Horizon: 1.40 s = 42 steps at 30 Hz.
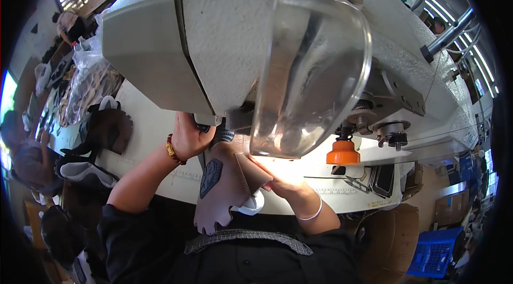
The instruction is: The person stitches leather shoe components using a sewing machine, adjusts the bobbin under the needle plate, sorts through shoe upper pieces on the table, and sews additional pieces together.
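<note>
- Head view, containers: well off beyond the left hand (188, 137), a clear plastic bag (88, 64) lies among brownish pieces; whether they are inside it cannot be told.
- Down to the right of the right hand (291, 181) stands an open cardboard box (393, 238), with a blue crate (435, 252) farther out; the contents of both are too unclear to name.
- The brown upper (227, 174) sits between the two hands, under the machine head (224, 38), its lower part hanging toward the person.
- It looks smooth and folded, with a stitched seam, a scalloped lower edge and a dark, hexagonal patterned patch (211, 178).
- The left hand curls at its top, fingers partly hidden; the right touches its side edge. Whether either is clamped on it, I cannot tell.
</note>
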Each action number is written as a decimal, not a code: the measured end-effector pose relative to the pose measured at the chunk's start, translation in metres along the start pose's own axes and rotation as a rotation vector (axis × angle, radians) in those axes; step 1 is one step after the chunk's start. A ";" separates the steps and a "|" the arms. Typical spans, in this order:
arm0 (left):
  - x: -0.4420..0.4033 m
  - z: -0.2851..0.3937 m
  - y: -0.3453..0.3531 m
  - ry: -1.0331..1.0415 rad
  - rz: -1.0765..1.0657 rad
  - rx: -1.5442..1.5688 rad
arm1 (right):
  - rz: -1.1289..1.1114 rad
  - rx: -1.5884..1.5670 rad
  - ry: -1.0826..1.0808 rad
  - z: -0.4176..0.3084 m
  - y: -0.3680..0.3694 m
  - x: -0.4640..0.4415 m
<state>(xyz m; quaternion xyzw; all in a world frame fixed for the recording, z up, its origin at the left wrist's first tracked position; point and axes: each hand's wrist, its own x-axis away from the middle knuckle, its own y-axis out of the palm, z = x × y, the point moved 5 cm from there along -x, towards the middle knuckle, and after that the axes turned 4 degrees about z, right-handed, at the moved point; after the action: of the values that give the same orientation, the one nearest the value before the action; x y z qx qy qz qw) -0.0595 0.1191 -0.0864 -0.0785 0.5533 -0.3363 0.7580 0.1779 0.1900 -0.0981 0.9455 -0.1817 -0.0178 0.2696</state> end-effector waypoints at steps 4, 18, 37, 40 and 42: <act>-0.011 0.010 -0.002 0.048 0.075 -0.045 | 0.186 0.217 -0.100 -0.001 0.001 -0.002; -0.028 -0.001 0.009 -0.247 -0.091 0.262 | 0.102 1.209 -0.318 0.004 0.015 -0.005; -0.048 -0.019 0.024 0.054 -0.115 0.067 | 0.396 1.523 -0.832 -0.014 0.032 -0.013; -0.052 -0.029 0.030 0.033 -0.120 0.048 | 0.339 1.538 -0.840 0.007 0.027 -0.014; -0.053 -0.033 0.033 0.019 -0.122 0.039 | 0.265 1.274 -0.740 0.012 0.022 -0.012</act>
<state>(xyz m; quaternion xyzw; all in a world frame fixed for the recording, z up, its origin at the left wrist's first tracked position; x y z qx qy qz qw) -0.0838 0.1842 -0.0730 -0.0942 0.5480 -0.3930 0.7323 0.1574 0.1706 -0.0973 0.8212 -0.3481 -0.1932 -0.4088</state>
